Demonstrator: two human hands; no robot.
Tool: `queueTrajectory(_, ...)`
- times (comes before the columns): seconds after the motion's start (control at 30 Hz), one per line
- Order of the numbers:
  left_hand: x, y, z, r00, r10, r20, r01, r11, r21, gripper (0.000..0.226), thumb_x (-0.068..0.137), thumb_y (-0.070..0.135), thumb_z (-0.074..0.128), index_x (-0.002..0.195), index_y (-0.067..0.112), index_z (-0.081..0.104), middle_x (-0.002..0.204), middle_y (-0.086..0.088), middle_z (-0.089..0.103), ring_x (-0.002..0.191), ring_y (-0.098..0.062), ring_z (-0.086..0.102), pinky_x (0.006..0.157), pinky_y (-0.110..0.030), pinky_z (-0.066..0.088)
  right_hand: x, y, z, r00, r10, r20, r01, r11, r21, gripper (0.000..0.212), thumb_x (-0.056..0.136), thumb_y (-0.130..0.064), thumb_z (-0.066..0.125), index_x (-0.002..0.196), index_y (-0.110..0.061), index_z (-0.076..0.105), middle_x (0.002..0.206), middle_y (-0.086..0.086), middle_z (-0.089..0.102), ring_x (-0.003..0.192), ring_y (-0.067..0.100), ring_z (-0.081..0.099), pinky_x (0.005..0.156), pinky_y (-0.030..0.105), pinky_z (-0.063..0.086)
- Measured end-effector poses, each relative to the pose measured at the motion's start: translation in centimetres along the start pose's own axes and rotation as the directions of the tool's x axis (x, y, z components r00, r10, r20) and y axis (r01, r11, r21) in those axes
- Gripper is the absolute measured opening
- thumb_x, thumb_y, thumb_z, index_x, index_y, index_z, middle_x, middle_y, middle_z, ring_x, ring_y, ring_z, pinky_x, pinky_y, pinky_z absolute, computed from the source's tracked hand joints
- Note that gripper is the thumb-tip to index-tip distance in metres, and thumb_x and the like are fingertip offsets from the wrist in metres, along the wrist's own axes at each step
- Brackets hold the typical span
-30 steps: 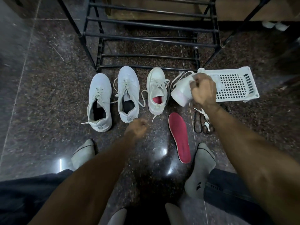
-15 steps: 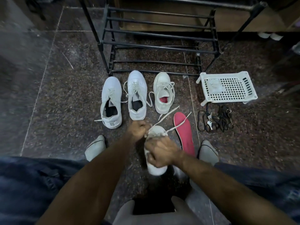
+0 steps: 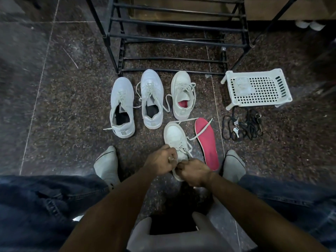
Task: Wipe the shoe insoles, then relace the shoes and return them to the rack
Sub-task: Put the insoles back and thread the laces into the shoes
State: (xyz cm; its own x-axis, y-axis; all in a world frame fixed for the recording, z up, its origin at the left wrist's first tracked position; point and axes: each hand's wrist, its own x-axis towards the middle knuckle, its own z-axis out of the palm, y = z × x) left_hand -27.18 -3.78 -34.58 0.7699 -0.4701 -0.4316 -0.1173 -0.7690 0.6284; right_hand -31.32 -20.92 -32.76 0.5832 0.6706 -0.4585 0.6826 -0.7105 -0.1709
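Head view, the only one we've got: white shoe [image 3: 175,140] sits on the floor right in front of us, long axis running 6 to 12, toe at 12, heel end under our hands. Both hands are on it at approx equal reach; left hand [image 3: 160,161] at the shoe's 9 side, right hand [image 3: 194,172] at its 5 side, each w/ fingers curled and pinching the lace [image 3: 189,145] near the tongue. Loose lace ends trail off toward 1, one lying across the red insole [image 3: 207,142], which lies flat just beside the shoe at 3, parallel to it. Shoe looks off-white, scuffed, laces slack, insole out. We judge it's mid-relacing. Three other shoes [image 3: 151,99] stand at 12, in front of the black rack [image 3: 174,40].
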Motion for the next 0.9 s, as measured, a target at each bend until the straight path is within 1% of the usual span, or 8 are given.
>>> queueTrajectory(0.13,0.7,0.9,0.6,1.0,-0.01,-0.023,0.012,0.996,0.085,0.013,0.084,0.035,0.06,0.093,0.027,0.054,0.106,0.007,0.047,0.093,-0.021,0.06,0.069,-0.033,0.044,-0.4,1.7,-2.0,0.957,0.276,-0.09,-0.245,0.935,0.255,0.024,0.082,-0.033,0.049,0.097,-0.019,0.062,0.104,0.004,0.067,0.098,0.03,0.062,0.078,0.036,0.05)
queueTrajectory(0.23,1.4,1.9,0.7,0.95,-0.311,-0.02,0.312,0.946,0.083,0.041,0.081,0.049,0.061,0.109,0.021,0.052,0.115,-0.003,0.055,0.103,-0.031,0.06,0.082,-0.038,0.048,-0.5,3.5,-3.2,0.817,0.577,0.016,-0.549,0.768,0.33,0.037,0.088,-0.051,0.047,0.105,-0.02,0.057,0.109,0.01,0.065,0.102,0.032,0.062,0.081,0.035,0.045)
queueTrajectory(0.33,2.1,2.6,1.4,0.828,-0.555,0.079,0.554,0.832,0.038,0.061,0.076,0.051,0.056,0.121,0.011,0.056,0.119,-0.013,0.063,0.108,-0.036,0.062,0.09,-0.037,0.051,0.7,4.4,-3.3,0.782,0.587,0.209,-0.619,0.693,0.37,0.049,0.083,-0.061,0.054,0.106,-0.018,0.056,0.109,0.013,0.066,0.097,0.033,0.064,0.08,0.036,0.048)
queueTrajectory(0.47,2.7,3.8,0.3,0.764,-0.588,0.266,0.614,0.789,-0.022,0.029,0.083,0.025,0.051,0.098,0.002,0.06,0.098,-0.02,0.07,0.09,-0.035,0.071,0.078,-0.045,0.06,2.7,3.6,-3.9,0.702,0.625,0.342,-0.702,0.523,0.484,0.041,0.083,-0.053,0.06,0.097,-0.015,0.065,0.106,0.013,0.069,0.094,0.03,0.067,0.075,0.033,0.051)
queueTrajectory(0.53,2.7,3.7,-0.2,0.649,-0.62,0.44,0.719,0.689,-0.09,0.028,0.092,0.018,0.048,0.103,-0.005,0.059,0.09,-0.025,0.067,0.09,-0.037,0.07,0.082,-0.045,0.059,3.1,2.5,-4.3,0.673,0.596,0.439,-0.733,0.457,0.504,0.037,0.087,-0.042,0.062,0.097,-0.007,0.068,0.1,0.014,0.069,0.093,0.031,0.068,0.076,0.036,0.054)
queueTrajectory(0.67,0.6,3.1,-0.3,0.36,-0.639,0.68,0.872,0.49,-0.001,0.039,0.095,-0.004,0.03,0.134,-0.007,0.037,0.13,-0.027,0.053,0.12,-0.036,0.058,0.095,-0.038,0.051,3.2,0.2,-4.1,0.534,0.379,0.756,-0.841,0.142,0.522,0.021,0.084,0.002,0.058,0.063,0.004,0.058,0.051,0.02,0.059,0.058,0.032,0.063,0.049,0.033,0.055)
queueTrajectory(0.73,-0.1,2.7,0.5,0.383,-0.632,0.674,0.881,0.469,-0.061,0.046,0.092,-0.008,0.028,0.138,-0.007,0.032,0.132,-0.029,0.051,0.121,-0.039,0.057,0.085,-0.04,0.056,3.3,-0.3,-3.7,0.552,0.377,0.744,-0.83,0.16,0.535,0.02,0.08,0.007,0.058,0.06,0.005,0.059,0.059,0.025,0.065,0.067,0.036,0.068,0.044,0.034,0.054)
queueTrajectory(0.9,0.6,1.7,0.0,0.746,-0.587,0.314,0.661,0.709,-0.247,0.029,0.084,0.008,0.053,0.108,-0.003,0.062,0.108,-0.019,0.068,0.094,-0.035,0.069,0.081,-0.044,0.059,2.6,0.4,-4.1,0.695,0.636,0.336,-0.664,0.387,0.64,0.029,0.085,-0.029,0.062,0.107,-0.01,0.063,0.11,0.017,0.068,0.101,0.032,0.065,0.074,0.033,0.048)
